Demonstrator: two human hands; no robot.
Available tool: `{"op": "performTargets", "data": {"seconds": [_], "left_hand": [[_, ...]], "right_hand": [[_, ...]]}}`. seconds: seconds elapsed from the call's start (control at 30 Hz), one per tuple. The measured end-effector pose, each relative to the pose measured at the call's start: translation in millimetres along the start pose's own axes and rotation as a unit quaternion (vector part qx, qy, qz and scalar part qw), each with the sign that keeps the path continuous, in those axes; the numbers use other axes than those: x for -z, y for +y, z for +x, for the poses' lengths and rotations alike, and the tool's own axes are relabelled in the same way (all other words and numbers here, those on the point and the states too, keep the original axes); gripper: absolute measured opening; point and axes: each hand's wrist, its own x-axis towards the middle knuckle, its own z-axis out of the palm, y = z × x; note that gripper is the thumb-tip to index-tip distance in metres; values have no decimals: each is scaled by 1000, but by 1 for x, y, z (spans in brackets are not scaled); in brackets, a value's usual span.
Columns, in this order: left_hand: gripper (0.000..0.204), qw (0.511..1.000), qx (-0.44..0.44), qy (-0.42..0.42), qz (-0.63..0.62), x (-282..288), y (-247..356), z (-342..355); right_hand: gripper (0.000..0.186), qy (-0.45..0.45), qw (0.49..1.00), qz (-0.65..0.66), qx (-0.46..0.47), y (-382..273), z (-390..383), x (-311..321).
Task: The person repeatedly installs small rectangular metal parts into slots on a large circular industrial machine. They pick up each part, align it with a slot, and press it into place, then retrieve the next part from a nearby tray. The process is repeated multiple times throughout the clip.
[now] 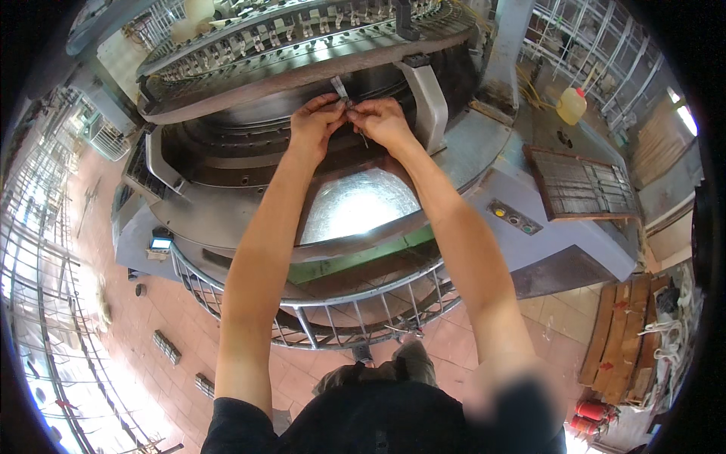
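While I am watching from afar, the bare left hand [316,122] and bare right hand [382,121] are meeting fingertip to fingertip, both pinching a slim, pale, shiny strip [339,85]. It is poking up between them, above the open well of a large, round, grey metal machine [219,216]. As I am judging it, the handling is under way: the strip is not yet resting anywhere but in the fingers, and they are hiding too much for me to tell what is left. Beyond, small silvery metal fittings [276,36] are lining the upper ring. Nearer the body, a curved grey metal railing [306,325] is skirting the base; far right, a yellowish, red-capped plastic jug [571,108] is standing.
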Motion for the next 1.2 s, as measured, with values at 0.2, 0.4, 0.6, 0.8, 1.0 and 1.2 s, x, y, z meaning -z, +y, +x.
{"op": "performTargets", "data": {"seconds": [0.2,0.4,0.6,0.8,1.0,1.2], "left_hand": [[30,720,-350,72,595,-12,-18,-27],[23,651,-418,45,632,-12,-22,-31],[25,653,-417,34,631,-11,-25,-29],[25,653,-416,35,632,-10,-25,-27],[23,654,-417,27,631,-10,-24,-28],[22,661,-417,21,624,-12,-23,-30]], "right_hand": [[19,138,975,-159,75,9,5,-6],[20,124,978,-152,76,2,-2,-4],[20,131,978,-140,76,2,0,-6],[20,136,976,-147,81,1,-1,-6],[21,132,976,-154,77,-1,-2,-5],[21,132,976,-159,72,0,-1,-5]]}}
